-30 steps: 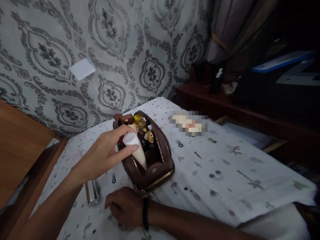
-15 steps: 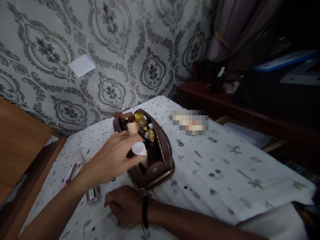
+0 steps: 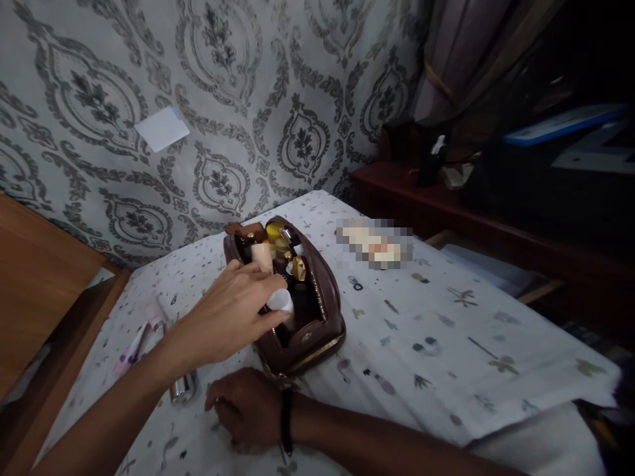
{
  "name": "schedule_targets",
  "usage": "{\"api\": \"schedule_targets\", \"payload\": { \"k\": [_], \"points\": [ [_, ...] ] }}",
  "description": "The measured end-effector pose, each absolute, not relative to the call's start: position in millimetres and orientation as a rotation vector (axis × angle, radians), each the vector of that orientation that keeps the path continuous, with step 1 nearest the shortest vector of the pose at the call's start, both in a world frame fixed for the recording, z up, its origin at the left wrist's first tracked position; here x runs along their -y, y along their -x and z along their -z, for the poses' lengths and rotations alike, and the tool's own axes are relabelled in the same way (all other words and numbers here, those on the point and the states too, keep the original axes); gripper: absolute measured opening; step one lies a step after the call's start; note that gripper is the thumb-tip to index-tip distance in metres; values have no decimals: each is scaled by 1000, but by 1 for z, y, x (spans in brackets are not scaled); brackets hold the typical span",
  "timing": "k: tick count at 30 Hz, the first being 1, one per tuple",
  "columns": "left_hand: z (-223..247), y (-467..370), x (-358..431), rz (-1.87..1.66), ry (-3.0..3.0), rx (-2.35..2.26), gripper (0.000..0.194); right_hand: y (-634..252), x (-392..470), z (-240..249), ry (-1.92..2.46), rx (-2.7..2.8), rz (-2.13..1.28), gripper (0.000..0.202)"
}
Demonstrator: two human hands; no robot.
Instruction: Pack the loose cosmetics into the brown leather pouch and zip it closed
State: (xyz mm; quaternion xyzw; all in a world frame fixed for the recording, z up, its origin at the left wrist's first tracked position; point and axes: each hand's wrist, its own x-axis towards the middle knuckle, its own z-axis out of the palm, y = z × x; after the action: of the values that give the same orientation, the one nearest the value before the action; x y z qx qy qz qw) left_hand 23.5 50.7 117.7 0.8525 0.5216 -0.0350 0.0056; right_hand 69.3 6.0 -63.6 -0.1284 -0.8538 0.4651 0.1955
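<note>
My left hand [image 3: 238,311] reaches over the open brown zip bag [image 3: 333,284], its thumb and fingers closed around a white-topped cosmetic bottle [image 3: 280,301]. The bottle's lower part sits down inside the bag and is hidden. Beside my fingers in the bag is a beige tube [image 3: 262,256]. A gold faceted cap [image 3: 299,268] and a yellow round item [image 3: 274,230] lie further in. My right hand [image 3: 248,410], with a black wristband, rests on the sheet in front of the bag. Its fingers are curled in, and nothing shows in them.
A silver-capped cylinder [image 3: 182,389] and a pink-and-purple tube [image 3: 133,347] lie on the patterned sheet [image 3: 397,317] left of the bag. A pixelated item [image 3: 374,243] lies to the right. Behind stands a wallpapered wall; a dark red desk [image 3: 377,185] is at the right.
My left hand has moved slightly right and down, and the white-topped bottle sits lower in the bag. My right hand has stayed almost where it was.
</note>
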Motion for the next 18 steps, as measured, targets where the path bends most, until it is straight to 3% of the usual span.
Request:
{"api": "schedule_targets", "payload": {
  "k": [18],
  "points": [
    [-113, -29, -49, 171, -2730, -1697, 19, -71, -6, 65, 344, 2407, -1281, 28]
  ]
}}
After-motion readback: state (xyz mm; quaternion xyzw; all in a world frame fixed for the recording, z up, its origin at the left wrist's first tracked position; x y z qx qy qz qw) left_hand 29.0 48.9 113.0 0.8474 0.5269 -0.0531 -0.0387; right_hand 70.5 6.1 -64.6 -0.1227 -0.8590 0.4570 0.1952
